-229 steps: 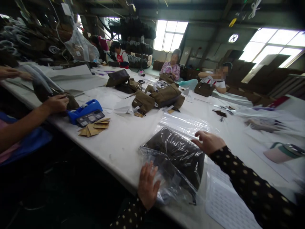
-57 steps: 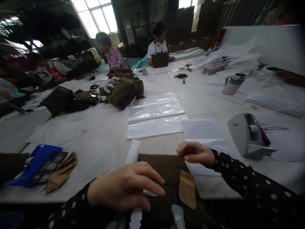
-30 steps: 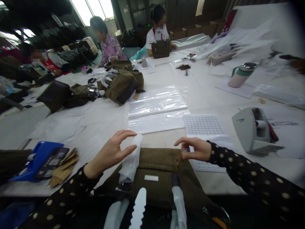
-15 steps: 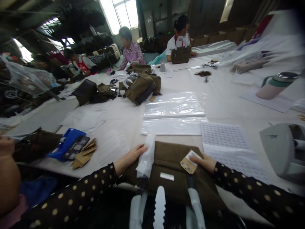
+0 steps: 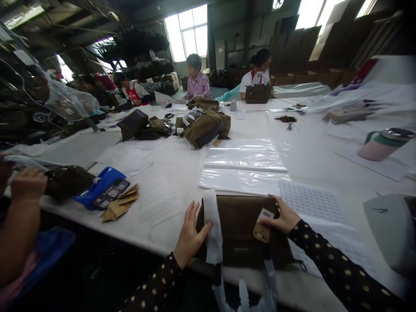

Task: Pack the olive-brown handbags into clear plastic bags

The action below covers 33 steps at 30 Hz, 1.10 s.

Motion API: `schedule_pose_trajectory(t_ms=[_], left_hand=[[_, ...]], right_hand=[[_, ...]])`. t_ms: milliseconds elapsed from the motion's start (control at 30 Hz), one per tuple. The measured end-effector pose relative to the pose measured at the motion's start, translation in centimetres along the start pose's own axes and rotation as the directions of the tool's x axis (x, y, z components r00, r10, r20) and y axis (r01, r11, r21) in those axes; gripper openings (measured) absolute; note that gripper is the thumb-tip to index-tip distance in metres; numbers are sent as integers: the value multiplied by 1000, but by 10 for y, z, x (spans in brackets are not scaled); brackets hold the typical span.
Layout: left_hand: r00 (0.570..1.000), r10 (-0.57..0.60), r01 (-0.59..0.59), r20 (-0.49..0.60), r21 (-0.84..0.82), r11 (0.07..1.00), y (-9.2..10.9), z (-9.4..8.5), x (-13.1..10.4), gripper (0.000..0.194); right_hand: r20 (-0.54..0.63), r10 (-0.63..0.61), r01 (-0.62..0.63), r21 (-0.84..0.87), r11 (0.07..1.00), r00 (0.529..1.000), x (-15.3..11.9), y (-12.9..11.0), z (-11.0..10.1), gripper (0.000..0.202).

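A dark brown fabric handbag (image 5: 242, 223) lies at the table's near edge in front of me. My left hand (image 5: 191, 234) clasps its left end, thumb on the white-wrapped strap (image 5: 212, 227) and fingers along the side. At the upper right corner, my right hand (image 5: 282, 216) grips the bag, its thumb pressing a brown hang tag (image 5: 261, 232) with a white label against the front. The wrapped handles (image 5: 271, 277) hang over the table edge toward me, near a white toothed strip (image 5: 243, 294).
Glossy clear plastic bags (image 5: 243, 160) lie behind the handbag, beside printed sheets (image 5: 312, 199). A blue tool (image 5: 105, 186), a phone and brown tags are on the left, near another person's hand (image 5: 29, 184). More brown bags (image 5: 208, 128), a pink tumbler (image 5: 378, 147) and co-workers are farther off.
The handbag has tipped more upright, its handles dropping past the edge. My left hand moved from the strap's top to the bag's left side. The view has tilted up.
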<state>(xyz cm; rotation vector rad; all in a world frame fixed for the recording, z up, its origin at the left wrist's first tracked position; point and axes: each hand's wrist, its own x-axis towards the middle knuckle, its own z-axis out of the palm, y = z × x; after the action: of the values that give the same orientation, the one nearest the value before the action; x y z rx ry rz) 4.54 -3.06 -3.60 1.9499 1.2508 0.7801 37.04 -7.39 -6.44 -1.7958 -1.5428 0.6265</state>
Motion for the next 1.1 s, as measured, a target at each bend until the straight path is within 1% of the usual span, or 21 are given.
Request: schedule_pose_trajectory(t_ms=[67, 133, 233, 333, 400, 467, 500, 533, 567, 633, 667, 700, 733, 767, 800, 833, 867, 933, 967, 1000, 1100], left_hand=[[979, 203, -204, 31, 250, 947, 16, 6, 11, 57], [927, 320, -373, 197, 388, 842, 27, 20, 26, 58], [883, 330, -462, 334, 485, 743, 27, 41, 44, 69], [871, 333, -486, 362, 528, 697, 16, 38, 59, 71], [919, 304, -393, 250, 582, 712, 12, 24, 67, 63], [969, 244, -167, -36, 634, 755, 14, 10, 74, 56], [960, 238, -93, -151, 628, 773, 17, 6, 77, 56], [950, 259, -100, -176, 612, 784, 21, 4, 80, 57], [949, 297, -180, -106, 590, 787, 25, 5, 83, 57], [912, 360, -409, 196, 494, 767, 30, 8, 93, 51], [897, 336, -437, 288, 459, 774, 32, 8, 100, 45], [925, 274, -371, 262, 475, 798, 33, 7, 108, 41], [975, 198, -224, 104, 510, 831, 34, 5, 116, 42], [983, 166, -106, -74, 504, 857, 35, 1, 123, 45], [965, 186, -80, -183, 473, 877, 37, -3, 129, 47], [949, 232, -118, -212, 444, 888, 39, -7, 134, 50], [945, 295, -211, -144, 422, 882, 42, -10, 138, 51], [927, 361, -372, 103, 385, 845, 45, -17, 146, 48], [920, 344, -391, 188, 384, 836, 46, -22, 151, 45], [926, 310, -373, 214, 404, 835, 45, -27, 158, 42], [964, 266, -234, -14, 427, 873, 44, -43, 179, 44]], right_hand=[[-78, -254, 221, -292, 931, 964, 4, -16, 7, 72], [6, -459, 403, -489, 773, 888, 8, -29, 23, 61], [89, -534, 463, -631, 623, 841, 9, -36, 49, 57], [55, -550, 433, -684, 587, 833, 7, -31, 62, 60], [37, -545, 413, -696, 587, 838, 6, -28, 63, 60], [20, -519, 386, -694, 608, 854, 5, -26, 62, 60], [15, -505, 376, -688, 621, 863, 5, -26, 62, 59], [11, -498, 371, -681, 631, 867, 5, -26, 62, 59], [10, -497, 373, -674, 638, 868, 5, -26, 62, 58], [7, -506, 383, -663, 643, 863, 6, -27, 63, 59], [-3, -502, 375, -662, 649, 865, 6, -27, 64, 59], [-15, -497, 365, -662, 655, 867, 6, -28, 65, 58], [-26, -490, 352, -661, 662, 871, 5, -29, 66, 58], [-33, -481, 342, -660, 669, 876, 5, -30, 67, 57], [-38, -475, 336, -657, 675, 879, 4, -31, 68, 57], [-43, -468, 330, -652, 683, 883, 3, -33, 69, 57], [-46, -458, 323, -646, 692, 888, 3, -35, 70, 58], [-60, -437, 305, -633, 712, 897, 1, -39, 72, 58], [-76, -429, 292, -625, 724, 900, 1, -40, 73, 59], [-89, -420, 281, -617, 735, 903, 0, -41, 73, 59], [-107, -405, 270, -590, 761, 908, -1, -43, 74, 60]])
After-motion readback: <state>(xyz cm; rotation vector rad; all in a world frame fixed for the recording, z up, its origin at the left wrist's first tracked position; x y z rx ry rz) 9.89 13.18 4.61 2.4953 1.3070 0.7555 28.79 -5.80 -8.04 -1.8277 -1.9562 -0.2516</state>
